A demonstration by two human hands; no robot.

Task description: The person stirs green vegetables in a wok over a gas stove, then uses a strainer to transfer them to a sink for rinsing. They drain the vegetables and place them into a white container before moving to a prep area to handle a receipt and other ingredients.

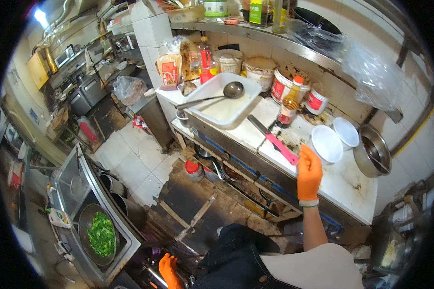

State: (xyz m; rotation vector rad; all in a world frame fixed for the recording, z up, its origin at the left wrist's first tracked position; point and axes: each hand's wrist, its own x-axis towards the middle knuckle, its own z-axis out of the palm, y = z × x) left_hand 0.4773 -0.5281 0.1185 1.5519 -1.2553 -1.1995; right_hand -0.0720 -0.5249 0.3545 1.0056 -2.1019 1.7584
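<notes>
My right hand (309, 175), in an orange knit glove, reaches over the white counter. Its bent fingertips are next to the rim of a white plastic tub (327, 144); whether they grip it I cannot tell. A second tub (345, 132) stands behind that one. Left of my fingers lies a long tool with a pink handle (282, 148) and a dark flat blade (257, 123). At the bottom edge my left hand (169, 271), also in an orange glove, is beside a shiny metal bar (155, 276), its fingers curled. Contact there is unclear.
A metal ladle (233, 90) rests across a white tray (202, 113) of pale contents. Near it stands a sauce bottle (288, 104). At right is a steel pot (372, 150). Chopped greens (101, 234) fill a wok (85, 220) at left. Plastic bags (374, 72) hang from the shelf.
</notes>
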